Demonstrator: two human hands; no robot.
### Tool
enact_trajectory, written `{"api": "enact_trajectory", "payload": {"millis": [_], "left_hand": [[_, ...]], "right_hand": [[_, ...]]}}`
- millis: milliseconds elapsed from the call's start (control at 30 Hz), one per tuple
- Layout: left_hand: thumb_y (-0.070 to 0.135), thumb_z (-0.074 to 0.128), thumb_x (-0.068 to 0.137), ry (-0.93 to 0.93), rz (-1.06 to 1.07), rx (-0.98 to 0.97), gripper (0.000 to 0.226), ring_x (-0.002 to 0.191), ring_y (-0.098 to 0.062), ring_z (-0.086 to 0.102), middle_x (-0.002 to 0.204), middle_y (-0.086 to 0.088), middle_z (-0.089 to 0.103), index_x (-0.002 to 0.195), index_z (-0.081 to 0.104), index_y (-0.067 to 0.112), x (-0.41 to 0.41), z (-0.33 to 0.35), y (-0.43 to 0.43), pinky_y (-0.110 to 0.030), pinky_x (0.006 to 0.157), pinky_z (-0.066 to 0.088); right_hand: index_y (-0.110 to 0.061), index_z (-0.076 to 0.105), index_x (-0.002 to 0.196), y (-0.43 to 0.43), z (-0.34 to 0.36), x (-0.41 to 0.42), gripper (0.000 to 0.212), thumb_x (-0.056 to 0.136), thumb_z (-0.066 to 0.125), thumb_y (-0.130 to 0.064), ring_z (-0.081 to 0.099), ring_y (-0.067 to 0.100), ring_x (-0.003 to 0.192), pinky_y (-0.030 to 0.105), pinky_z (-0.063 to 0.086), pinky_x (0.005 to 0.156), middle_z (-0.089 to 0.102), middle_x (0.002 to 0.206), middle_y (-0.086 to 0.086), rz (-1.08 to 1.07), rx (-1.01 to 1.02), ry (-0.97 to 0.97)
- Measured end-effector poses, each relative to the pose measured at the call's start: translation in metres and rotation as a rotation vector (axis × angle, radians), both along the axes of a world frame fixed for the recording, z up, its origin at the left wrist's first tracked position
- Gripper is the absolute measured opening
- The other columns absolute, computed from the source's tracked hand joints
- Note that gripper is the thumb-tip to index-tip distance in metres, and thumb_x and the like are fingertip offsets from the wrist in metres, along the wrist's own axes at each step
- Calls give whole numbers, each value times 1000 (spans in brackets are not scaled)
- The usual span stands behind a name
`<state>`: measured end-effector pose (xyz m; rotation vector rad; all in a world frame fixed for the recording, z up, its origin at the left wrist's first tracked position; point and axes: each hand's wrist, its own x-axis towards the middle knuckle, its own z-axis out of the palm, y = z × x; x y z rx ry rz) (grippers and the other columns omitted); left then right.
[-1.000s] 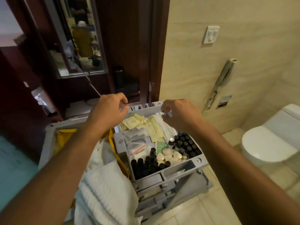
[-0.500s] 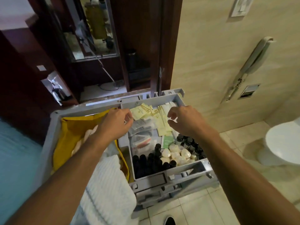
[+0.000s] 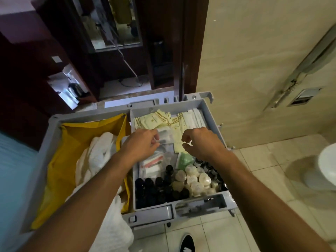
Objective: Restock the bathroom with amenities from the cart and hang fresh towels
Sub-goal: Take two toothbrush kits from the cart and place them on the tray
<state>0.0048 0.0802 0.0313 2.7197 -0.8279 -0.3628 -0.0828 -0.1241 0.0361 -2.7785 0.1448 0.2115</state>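
Our left hand (image 3: 141,145) hangs over the amenity tray (image 3: 211,113) of the grey housekeeping cart (image 3: 54,128), fingers curled down onto the clear plastic-wrapped packets (image 3: 163,140) in the middle of the tray; we cannot tell whether it grasps one or only touches them. Our right hand (image 3: 201,142) hovers just beside it, over the pale yellow sachets (image 3: 179,142), thumb and fingers loosely curled with nothing visibly held between them. More yellow sachets (image 3: 154,121) lie fanned along the tray's far end, with white wrapped sticks (image 3: 197,118) at the far right corner. Nearer us sit a green packet (image 3: 185,160), a cluster of round white wrapped soaps (image 3: 193,180) and rows of dark small bottles (image 3: 154,190) along the near edge. To the left, the cart's yellow linen bag (image 3: 72,140) holds crumpled white linen (image 3: 98,155), and a white towel (image 3: 112,231) drapes over its near rim. The cart stands on pale floor tiles (image 3: 263,188) beside a beige tiled wall (image 3: 254,51), a toilet (image 3: 327,160) at the right edge, our black shoe (image 3: 187,243) below
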Motion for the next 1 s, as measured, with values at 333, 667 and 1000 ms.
{"api": "enact_trajectory", "payload": {"millis": [333, 667, 1000], "left_hand": [[41, 66, 90, 109, 46, 262, 32, 97, -22, 64, 111, -5, 68, 114, 67, 21, 1, -35, 6, -35, 81, 54], [42, 72, 87, 63, 23, 367, 25, 83, -19, 55, 102, -4, 62, 95, 57, 24, -5, -55, -5, -34, 70, 41], [39, 68, 90, 57, 178, 190, 21, 76, -19, 57, 82, 1, 60, 78, 60, 24, 6, -20, 20, -32, 63, 42]], "right_hand": [[-23, 70, 115, 23, -36, 37, 24, 92, 66, -30, 67, 26, 97, 41, 58, 84, 72, 110, 3, 121, 49, 42], [-23, 70, 112, 26, -63, 53, 22, 92, 67, -33, 67, 22, 90, 39, 59, 81, 73, 106, 2, 166, 71, 63], [-24, 73, 108, 25, -83, 62, 20, 89, 69, -26, 69, 24, 89, 41, 60, 82, 74, 104, 3, 173, 144, 158]]}}
